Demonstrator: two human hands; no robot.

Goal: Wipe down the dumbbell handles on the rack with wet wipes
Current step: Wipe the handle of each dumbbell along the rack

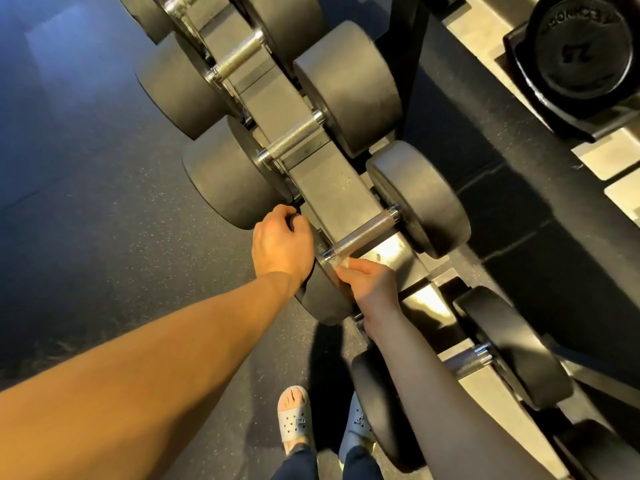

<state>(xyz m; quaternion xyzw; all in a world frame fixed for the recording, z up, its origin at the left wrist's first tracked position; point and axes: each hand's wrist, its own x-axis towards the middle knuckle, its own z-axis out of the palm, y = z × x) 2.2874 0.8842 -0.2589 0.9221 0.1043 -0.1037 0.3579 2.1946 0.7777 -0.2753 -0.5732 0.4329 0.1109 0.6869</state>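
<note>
The person stood at the rack (322, 181), both bare arms reaching down to one dumbbell (419, 199) lying across it. The left hand (282, 244) sat over the near head of that dumbbell, its fingers curled round the dark edge and gripping it. The right hand (372, 282) was just beside it, thumb and fingers pinched on a small pale wipe (341, 263). The wipe was pressed against the near end of the knurled handle (360, 233), close to where the handle met the near head. The rest of the handle lay bare and shiny, running up and to the right to the far head.

Further up the rack lay two more dumbbells in the same row, their handles (294, 136) (239, 58) uncovered. Another dumbbell (512, 344) rested lower right, partly behind the right forearm. A black weight plate (581, 53) stood at the upper right. Below, on the dark speckled floor (104, 202), the person's feet showed in pale perforated sandals (294, 420), close to the foot of the rack.
</note>
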